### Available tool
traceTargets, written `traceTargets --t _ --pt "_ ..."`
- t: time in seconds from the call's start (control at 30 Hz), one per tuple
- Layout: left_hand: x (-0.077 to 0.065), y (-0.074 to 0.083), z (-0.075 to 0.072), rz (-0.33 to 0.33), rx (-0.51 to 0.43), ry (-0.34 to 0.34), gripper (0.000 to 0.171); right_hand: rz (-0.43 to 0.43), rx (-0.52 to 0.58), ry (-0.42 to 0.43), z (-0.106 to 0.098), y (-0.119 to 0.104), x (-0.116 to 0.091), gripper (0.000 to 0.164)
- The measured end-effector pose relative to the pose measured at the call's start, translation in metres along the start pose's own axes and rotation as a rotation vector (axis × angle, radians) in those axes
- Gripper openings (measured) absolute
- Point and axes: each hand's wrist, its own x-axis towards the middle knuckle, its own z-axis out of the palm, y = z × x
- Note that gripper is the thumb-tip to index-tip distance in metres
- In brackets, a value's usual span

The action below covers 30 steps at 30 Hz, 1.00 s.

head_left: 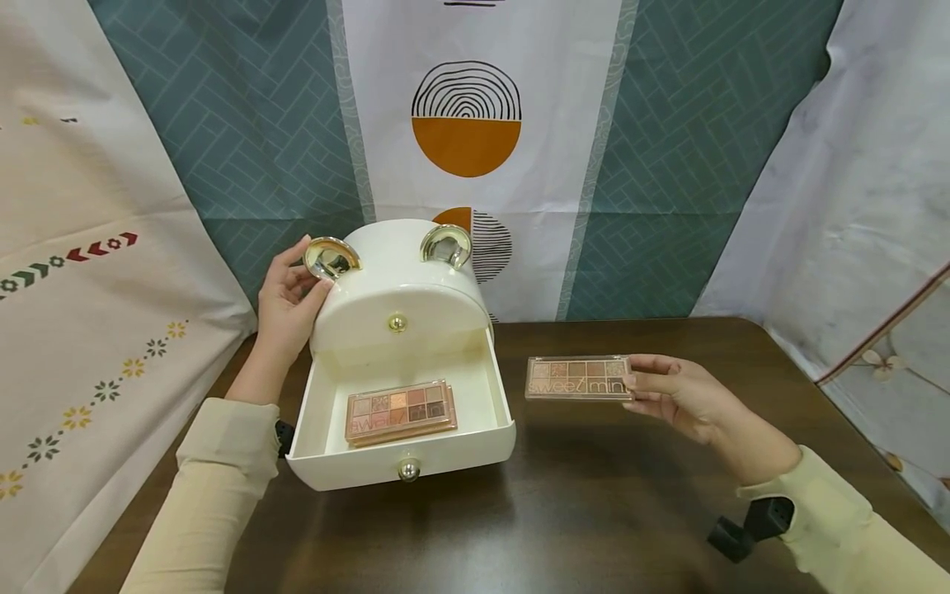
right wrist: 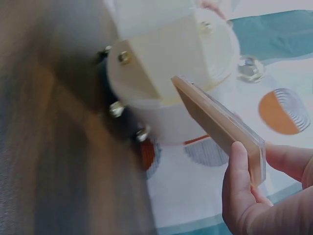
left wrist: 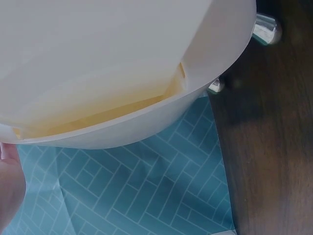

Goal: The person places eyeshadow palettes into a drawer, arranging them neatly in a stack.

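Observation:
A white storage box [head_left: 404, 285] with gold ear-shaped trims stands on the table, its front drawer [head_left: 475, 445] pulled out. Inside the drawer lies an eyeshadow palette [head_left: 401, 408], with what looks like another under it. My left hand [head_left: 285, 297] grips the box's upper left side by the gold ear [head_left: 331, 258]; in the left wrist view only part of that hand [left wrist: 10, 186] shows. To the right of the drawer, my right hand [head_left: 686, 396] pinches a second eyeshadow palette [head_left: 571, 379] by its right end, above the table. The right wrist view shows this palette [right wrist: 215, 122] edge-on between thumb and fingers.
The dark wooden table [head_left: 594, 511] extends in front and to the right of the box. A patterned teal and white curtain [head_left: 668, 165] hangs behind it. Light cloth [head_left: 96, 272] hangs at the left, and more pale fabric [head_left: 876, 247] at the right.

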Motion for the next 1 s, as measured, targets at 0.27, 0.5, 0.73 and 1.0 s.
traceTargets --t 0.27,0.5,0.73,1.0 --pt "0.001 0.000 0.000 0.008 -0.009 -0.002 0.058 -0.051 0.043 -0.091 0.008 -0.028 -0.004 0.021" --pt "0.003 -0.001 -0.001 0.019 -0.015 -0.006 0.059 -0.075 -0.041 -0.113 0.033 -0.046 -0.001 0.024" --pt "0.003 -0.002 0.000 0.022 -0.018 -0.014 0.058 -0.033 -0.134 -0.115 0.079 -0.049 0.004 0.044" --pt "0.001 -0.002 0.001 0.003 -0.023 0.004 0.058 -0.021 -0.181 -0.146 0.127 -0.037 0.026 0.047"
